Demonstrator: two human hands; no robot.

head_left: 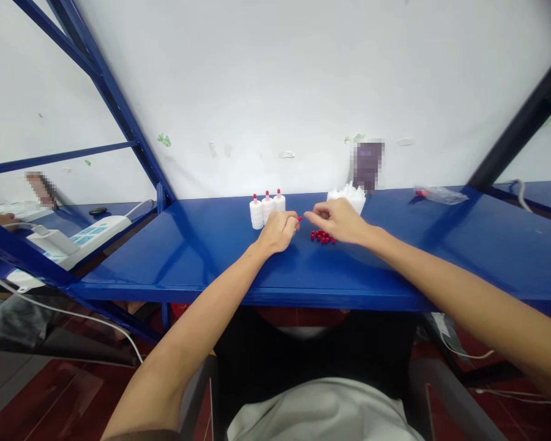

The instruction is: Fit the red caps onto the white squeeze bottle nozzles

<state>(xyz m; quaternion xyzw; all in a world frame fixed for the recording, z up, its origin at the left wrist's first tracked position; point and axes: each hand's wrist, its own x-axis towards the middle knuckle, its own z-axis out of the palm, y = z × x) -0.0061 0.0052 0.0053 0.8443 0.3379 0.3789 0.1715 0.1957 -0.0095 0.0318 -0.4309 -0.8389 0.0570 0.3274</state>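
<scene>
My left hand (278,233) is closed over the blue table, and a small red cap (300,218) pokes out from between its fingers. Whatever else that hand holds is hidden by the fingers. To the right, with a slight gap from the cap, my right hand (344,220) has its thumb and forefinger apart and nothing visible between them. Several loose red caps (322,237) lie beneath and left of my right hand. Behind it sits a pile of white nozzle-like pieces (354,197), partly covered. Three white bottles (256,214) with red tips stand upright behind my left hand.
A clear plastic bag (443,195) with something red lies at the table's back right. Blue rack posts (114,104) rise at both sides. On the left, a white power strip (94,239) and cables lie beyond the post, near another person's hand (2,219).
</scene>
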